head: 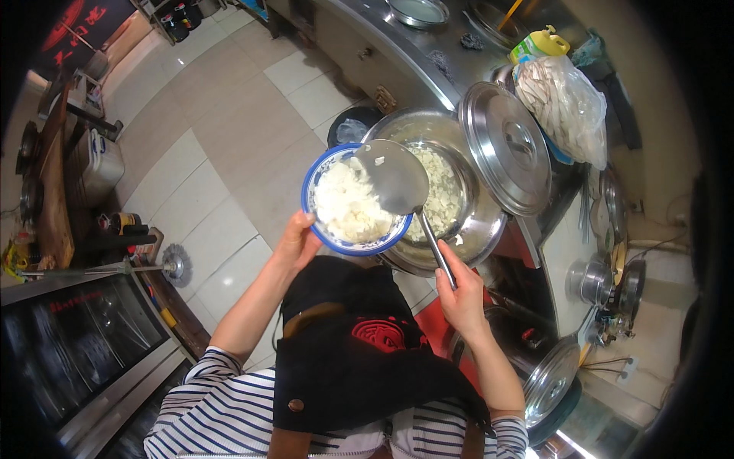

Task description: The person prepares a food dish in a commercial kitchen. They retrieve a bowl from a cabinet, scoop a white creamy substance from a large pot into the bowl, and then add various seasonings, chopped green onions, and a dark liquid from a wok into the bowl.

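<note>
My left hand [299,241] grips the rim of a blue-and-white patterned bowl [307,178], its thumb over the edge. White, soft lumps of food [347,201], perhaps tofu, fill much of the bowl. In my right hand [463,290] is the handle of a metal ladle [395,178]. The ladle's round head overlaps the bowl's right side, with a small white bit stuck on it. Beneath and to the right is a large stainless steel pot [484,241], partly hidden by bowl and ladle. More white pieces [438,183] lie inside it.
A steel lid [504,149] leans at the pot's right edge. Beyond it, a plastic bag [562,109] of pale items and a yellow jug [539,45] stand by the steel counter [395,46]. A bin [350,127] with a plastic liner sits on the tiled floor [229,137] behind the pot.
</note>
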The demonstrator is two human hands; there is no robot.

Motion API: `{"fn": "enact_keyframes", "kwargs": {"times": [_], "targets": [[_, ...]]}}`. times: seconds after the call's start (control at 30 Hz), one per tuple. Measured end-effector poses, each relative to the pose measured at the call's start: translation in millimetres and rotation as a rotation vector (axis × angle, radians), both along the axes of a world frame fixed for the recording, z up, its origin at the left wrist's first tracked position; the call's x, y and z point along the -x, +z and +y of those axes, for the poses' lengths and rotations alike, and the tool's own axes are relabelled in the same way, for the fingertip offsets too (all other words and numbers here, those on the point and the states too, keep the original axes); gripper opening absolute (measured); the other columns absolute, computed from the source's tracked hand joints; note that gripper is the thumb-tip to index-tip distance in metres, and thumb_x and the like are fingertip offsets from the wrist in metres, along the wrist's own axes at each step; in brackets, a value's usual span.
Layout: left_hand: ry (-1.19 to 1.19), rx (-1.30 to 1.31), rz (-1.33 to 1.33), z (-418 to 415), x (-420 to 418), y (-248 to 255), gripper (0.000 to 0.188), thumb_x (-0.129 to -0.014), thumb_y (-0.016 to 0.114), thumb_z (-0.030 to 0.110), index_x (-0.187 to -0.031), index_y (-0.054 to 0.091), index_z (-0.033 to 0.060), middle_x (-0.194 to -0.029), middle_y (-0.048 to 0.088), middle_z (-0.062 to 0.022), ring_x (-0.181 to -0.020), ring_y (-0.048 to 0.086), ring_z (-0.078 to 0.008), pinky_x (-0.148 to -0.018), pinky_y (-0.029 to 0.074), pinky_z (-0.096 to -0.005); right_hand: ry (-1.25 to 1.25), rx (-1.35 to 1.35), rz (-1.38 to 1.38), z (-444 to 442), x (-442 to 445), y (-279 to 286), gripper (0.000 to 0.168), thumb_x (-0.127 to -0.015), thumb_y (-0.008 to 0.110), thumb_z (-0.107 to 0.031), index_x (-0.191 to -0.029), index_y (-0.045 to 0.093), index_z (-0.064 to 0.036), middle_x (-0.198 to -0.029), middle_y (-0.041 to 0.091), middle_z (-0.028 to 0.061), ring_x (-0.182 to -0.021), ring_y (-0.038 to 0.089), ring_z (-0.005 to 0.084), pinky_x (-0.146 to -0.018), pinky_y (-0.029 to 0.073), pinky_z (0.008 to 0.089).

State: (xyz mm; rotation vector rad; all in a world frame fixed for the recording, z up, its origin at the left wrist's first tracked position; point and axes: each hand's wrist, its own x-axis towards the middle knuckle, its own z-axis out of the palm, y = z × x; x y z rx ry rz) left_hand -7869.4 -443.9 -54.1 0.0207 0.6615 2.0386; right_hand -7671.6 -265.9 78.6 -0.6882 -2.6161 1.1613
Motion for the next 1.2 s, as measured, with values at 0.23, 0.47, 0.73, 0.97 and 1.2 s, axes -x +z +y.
{"fn": "enact_keyframes", "kwargs": {"times": [0.23,0.47,0.73,0.97,1.2], "targets": [[-0.002,0.02,-0.004,-2.5,2.6,6.5,0.069,-0.072,0.061,0.028,-0.126,0.033,-0.006,-0.125,0.044,-0.019,-0.113,0.046,-0.0268,-0.096,0.038,-0.0391,-0.058,-0.415,-0.03,37.0,-28.1,-1.7,0.043,-0.078,0.054,-0.001,-0.121,0.048,-0.007,-0.074,0.049,0.0125,-0.059,0.053,0.0279,-0.053,0.045,0.035],[0.072,0.062,-0.022,-17.1,13.4,6.0,0.072,-0.07,0.061,0.026,-0.127,0.03,-0.0056,-0.129,0.04,-0.0196,-0.116,0.043,-0.0287,-0.099,0.035,-0.0381,-0.052,-0.365,-0.536,120.3,-57.3,-33.9,0.036,-0.076,0.052,-0.004,-0.112,0.052,0.0,-0.08,0.057,0.0243,-0.073,0.056,0.0386,-0.066,0.045,0.0435],[0.186,0.081,0.001,-31.7,21.2,11.5,0.072,-0.071,0.061,0.024,-0.128,0.029,-0.006,-0.13,0.039,-0.0202,-0.117,0.042,-0.0298,-0.1,0.034,-0.0388,0.038,0.041,-0.614,150.0,-51.7,-60.0,0.035,-0.078,0.049,-0.007,-0.113,0.052,-0.002,-0.072,0.06,0.0192,-0.056,0.058,0.0291,-0.049,0.044,0.039],[0.205,0.075,-0.003,-27.2,21.0,20.6,0.075,-0.069,0.062,0.026,-0.129,0.029,-0.0061,-0.13,0.038,-0.0195,-0.118,0.041,-0.0307,-0.1,0.034,-0.0393,-0.359,0.844,-0.665,114.7,-3.5,-77.8,0.039,-0.082,0.044,-0.007,-0.121,0.047,-0.005,-0.063,0.046,0.0009,-0.037,0.033,0.0061,-0.032,0.021,0.0217],[0.237,0.095,-0.041,-28.4,19.8,25.5,0.076,-0.068,0.064,0.025,-0.128,0.029,-0.006,-0.13,0.038,-0.0196,-0.118,0.041,-0.0309,-0.099,0.035,-0.0394,-0.448,1.045,-0.456,115.5,32.2,-107.6,0.04,-0.085,0.044,-0.009,-0.125,0.042,-0.005,-0.064,0.047,0.0007,-0.04,0.034,0.0044,-0.033,0.021,0.0192]]}}
